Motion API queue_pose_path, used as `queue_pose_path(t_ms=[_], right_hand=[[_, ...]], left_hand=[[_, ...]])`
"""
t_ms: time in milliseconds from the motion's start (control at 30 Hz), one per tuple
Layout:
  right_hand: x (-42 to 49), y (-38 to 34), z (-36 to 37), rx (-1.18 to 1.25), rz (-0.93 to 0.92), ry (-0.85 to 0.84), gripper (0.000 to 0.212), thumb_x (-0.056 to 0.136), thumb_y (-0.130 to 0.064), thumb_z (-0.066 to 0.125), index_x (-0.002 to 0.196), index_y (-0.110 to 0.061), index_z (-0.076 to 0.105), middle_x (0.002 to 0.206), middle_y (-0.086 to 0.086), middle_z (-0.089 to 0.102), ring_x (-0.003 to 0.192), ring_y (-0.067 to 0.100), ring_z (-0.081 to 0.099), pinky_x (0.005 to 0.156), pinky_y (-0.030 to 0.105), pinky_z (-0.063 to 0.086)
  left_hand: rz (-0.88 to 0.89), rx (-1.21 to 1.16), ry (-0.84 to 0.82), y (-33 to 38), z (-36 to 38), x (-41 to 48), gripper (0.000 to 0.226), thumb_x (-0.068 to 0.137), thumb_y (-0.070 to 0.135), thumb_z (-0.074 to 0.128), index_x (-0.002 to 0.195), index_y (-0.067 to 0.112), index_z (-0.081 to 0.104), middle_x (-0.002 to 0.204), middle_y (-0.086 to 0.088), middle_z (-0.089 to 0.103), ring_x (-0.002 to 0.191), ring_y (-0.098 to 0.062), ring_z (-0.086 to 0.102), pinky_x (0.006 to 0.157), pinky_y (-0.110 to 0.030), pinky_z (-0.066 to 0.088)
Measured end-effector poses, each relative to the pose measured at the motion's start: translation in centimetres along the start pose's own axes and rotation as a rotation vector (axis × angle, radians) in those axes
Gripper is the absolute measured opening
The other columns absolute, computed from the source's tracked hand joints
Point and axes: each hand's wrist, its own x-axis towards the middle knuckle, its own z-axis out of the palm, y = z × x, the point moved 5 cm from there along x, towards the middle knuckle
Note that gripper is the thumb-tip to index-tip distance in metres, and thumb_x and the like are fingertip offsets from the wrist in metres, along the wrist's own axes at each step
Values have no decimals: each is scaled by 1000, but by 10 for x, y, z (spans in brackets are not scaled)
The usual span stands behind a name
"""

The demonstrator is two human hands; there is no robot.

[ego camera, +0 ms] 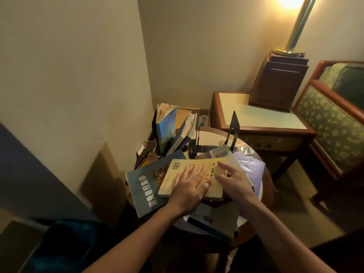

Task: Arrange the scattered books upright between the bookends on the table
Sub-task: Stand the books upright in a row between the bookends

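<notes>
A yellow book (173,181) lies flat on top of a pile on the small round table (266,186). My left hand (190,187) rests flat on its cover, fingers spread. My right hand (234,179) touches its right edge, fingers apart. Under it lie a dark blue-grey book (143,191) and a book with a barcode (221,153). Two books stand at the back left: a blue one (166,129) upright and another (186,132) leaning. Beside them stands a dark bookend (194,146). A second bookend (233,131) stands further right. A purple item (251,167) lies at the right.
A wooden side table (256,117) with a dark wooden box (277,83) and a lamp pole (297,26) stands behind. An upholstered chair (332,119) is at the right. Walls close in at the left and back. More flat books (210,221) lie at the table's near edge.
</notes>
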Motion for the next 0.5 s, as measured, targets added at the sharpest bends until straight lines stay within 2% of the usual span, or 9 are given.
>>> queue_pose_path(t_ms=[67, 133, 200, 267, 333, 400, 500], right_hand=[[2, 1, -3, 24, 8, -5, 50, 98, -11, 62, 145, -25, 51, 136, 9, 57, 100, 19, 68, 72, 34, 63], [7, -3, -9, 5, -32, 6, 50, 97, -10, 62, 143, -24, 52, 132, 9, 61, 100, 19, 70, 71, 34, 64], [10, -12, -14, -36, -95, 18, 49, 96, -8, 61, 142, -23, 54, 128, 9, 64, 102, 21, 70, 72, 35, 64], [13, -22, -19, -78, -156, 31, 47, 96, -7, 60, 141, -20, 55, 125, 8, 65, 106, 22, 69, 76, 36, 63], [15, -32, -22, -120, -208, 40, 46, 97, -6, 58, 141, -17, 55, 123, 8, 66, 105, 21, 69, 75, 33, 63], [19, -42, -24, -157, -250, 45, 46, 97, -6, 59, 142, -16, 54, 125, 9, 65, 98, 17, 71, 70, 29, 63], [26, -53, -24, -173, -290, 51, 46, 96, -6, 59, 141, -17, 55, 130, 12, 64, 99, 18, 71, 71, 34, 64]], left_hand=[[28, -8, 52, -1, -4, 8, 61, 101, 60, 33, 156, 34, 27, 169, 5, 8, 156, -22, 3, 125, -52, 8], [87, 15, 210, 0, -19, 21, 65, 97, 55, 38, 155, 26, 35, 169, 1, 9, 155, -25, 8, 123, -50, 15], [190, 123, 370, 5, -39, 39, 61, 96, 42, 45, 152, 18, 41, 168, -4, 14, 155, -25, 9, 124, -47, 13], [295, 285, 447, 13, -59, 62, 57, 95, 32, 49, 149, 15, 46, 166, -7, 20, 155, -26, 11, 124, -51, 13], [325, 442, 385, 18, -71, 88, 56, 96, 30, 51, 150, 18, 44, 166, -6, 20, 155, -27, 15, 124, -56, 16], [308, 578, 234, 15, -74, 110, 55, 100, 33, 48, 154, 25, 39, 168, -1, 13, 155, -27, 12, 124, -58, 14], [295, 726, 72, -2, -77, 126, 54, 103, 32, 43, 156, 28, 32, 168, 3, 11, 156, -24, 10, 124, -55, 13]])
